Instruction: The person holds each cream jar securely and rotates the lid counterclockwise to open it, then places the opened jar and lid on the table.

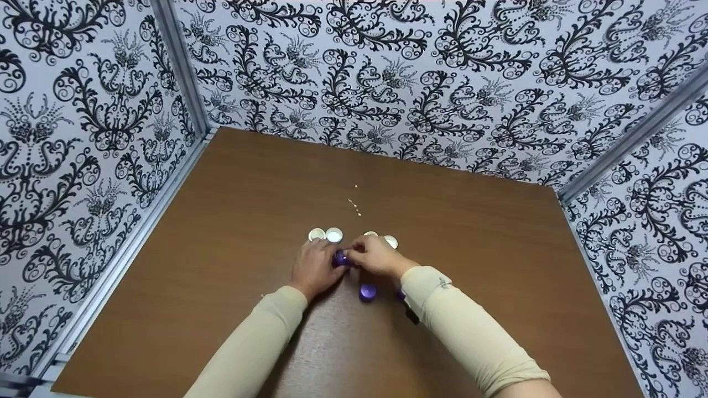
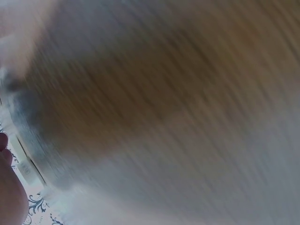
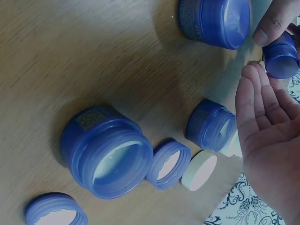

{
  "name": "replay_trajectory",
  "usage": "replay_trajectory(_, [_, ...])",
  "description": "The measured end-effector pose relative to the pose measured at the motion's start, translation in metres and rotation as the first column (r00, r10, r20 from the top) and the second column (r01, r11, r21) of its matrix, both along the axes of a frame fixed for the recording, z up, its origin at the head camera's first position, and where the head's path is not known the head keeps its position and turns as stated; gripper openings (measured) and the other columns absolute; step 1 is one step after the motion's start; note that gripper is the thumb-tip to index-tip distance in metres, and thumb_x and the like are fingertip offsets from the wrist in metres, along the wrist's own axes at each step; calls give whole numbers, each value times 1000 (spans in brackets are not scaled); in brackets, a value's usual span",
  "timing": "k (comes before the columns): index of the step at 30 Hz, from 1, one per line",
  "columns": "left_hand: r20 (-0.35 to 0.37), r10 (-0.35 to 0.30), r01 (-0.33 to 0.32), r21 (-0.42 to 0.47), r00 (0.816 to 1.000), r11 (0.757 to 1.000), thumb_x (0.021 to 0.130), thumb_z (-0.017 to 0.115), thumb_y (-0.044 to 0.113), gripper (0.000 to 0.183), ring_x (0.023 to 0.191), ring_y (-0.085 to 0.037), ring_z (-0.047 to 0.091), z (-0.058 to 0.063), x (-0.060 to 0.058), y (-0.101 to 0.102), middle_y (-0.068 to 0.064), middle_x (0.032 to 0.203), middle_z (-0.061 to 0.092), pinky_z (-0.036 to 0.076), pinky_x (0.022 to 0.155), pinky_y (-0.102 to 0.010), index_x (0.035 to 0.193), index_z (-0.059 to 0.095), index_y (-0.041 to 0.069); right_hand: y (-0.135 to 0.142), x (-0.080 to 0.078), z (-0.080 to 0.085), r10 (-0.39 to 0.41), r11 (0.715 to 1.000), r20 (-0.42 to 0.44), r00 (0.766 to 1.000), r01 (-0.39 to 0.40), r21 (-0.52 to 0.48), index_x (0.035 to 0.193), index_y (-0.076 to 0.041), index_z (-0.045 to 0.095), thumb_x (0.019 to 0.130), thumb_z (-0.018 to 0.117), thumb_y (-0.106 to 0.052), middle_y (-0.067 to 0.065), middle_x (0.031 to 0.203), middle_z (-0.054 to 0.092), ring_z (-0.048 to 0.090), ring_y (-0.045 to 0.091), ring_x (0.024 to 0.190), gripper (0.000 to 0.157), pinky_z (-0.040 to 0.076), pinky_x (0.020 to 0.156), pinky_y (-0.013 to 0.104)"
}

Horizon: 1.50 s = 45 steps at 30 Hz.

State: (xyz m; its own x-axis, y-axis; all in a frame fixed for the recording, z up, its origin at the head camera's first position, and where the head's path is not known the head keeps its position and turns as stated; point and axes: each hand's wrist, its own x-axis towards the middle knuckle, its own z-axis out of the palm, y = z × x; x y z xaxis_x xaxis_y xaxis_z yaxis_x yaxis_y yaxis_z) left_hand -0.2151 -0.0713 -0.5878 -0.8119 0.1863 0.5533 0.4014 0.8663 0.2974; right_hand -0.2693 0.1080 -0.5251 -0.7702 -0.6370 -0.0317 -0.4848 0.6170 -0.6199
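Observation:
My left hand (image 1: 316, 268) rests on the table and holds a small purple jar (image 1: 341, 258) by its thumb side. My right hand (image 1: 379, 256) reaches in from the right, thumb and forefinger at that same jar. Seen from the right wrist, the jar (image 3: 282, 58) looks bluer and sits between the left thumb (image 3: 273, 22) and the right fingers (image 3: 257, 96), with a tiny pale bit beside a fingertip. The right forefinger's hold is mostly hidden there. In the left wrist view only part of a hand (image 2: 11, 192) shows; the rest is blurred.
Nearer my body stands another purple jar (image 1: 367, 292). White discs (image 1: 334, 235) lie beyond the hands, some partly covered. Pale crumbs (image 1: 354, 205) dot the table behind. The right wrist view shows an open jar (image 3: 110, 150), a white-lined lid (image 3: 168, 164) and a white disc (image 3: 199, 171).

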Motion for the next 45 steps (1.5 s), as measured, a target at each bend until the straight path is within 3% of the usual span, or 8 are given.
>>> replay_trajectory(4, [-6,-3,3,-4,1000,1000,71,83,39,38,88,-28,63,0,0,-1,-5,92,68,47,83,-44,92,72,9,-1,0,2,24,999,2,1000,-24,-33,91,-5,72,90,66,-18,-6,70,67,59,5,62,14,47,59,24])
replay_trajectory(15, [42,-7,7,-2,999,1000,72,83,38,37,91,-27,63,2,2,-1,-4,95,69,46,86,-43,94,73,10,0,1,2,2,999,58,998,0,-45,103,-3,68,83,74,-7,3,91,70,66,16,86,21,53,79,30])
replay_trajectory(31, [37,1,-1,-3,999,1000,72,81,38,37,90,-27,63,0,1,0,-4,94,69,47,86,-42,95,74,10,0,-3,-1,31,994,115,993,-19,-106,109,1,66,80,75,-4,8,93,70,67,18,85,30,54,78,28])
replay_trajectory(45, [41,0,1,-16,999,1000,72,81,39,38,93,-27,62,2,3,-3,-4,96,69,47,87,-43,96,74,10,-2,-4,0,36,998,54,998,-34,-52,102,-2,68,77,77,-6,5,89,70,67,18,82,27,54,76,29])
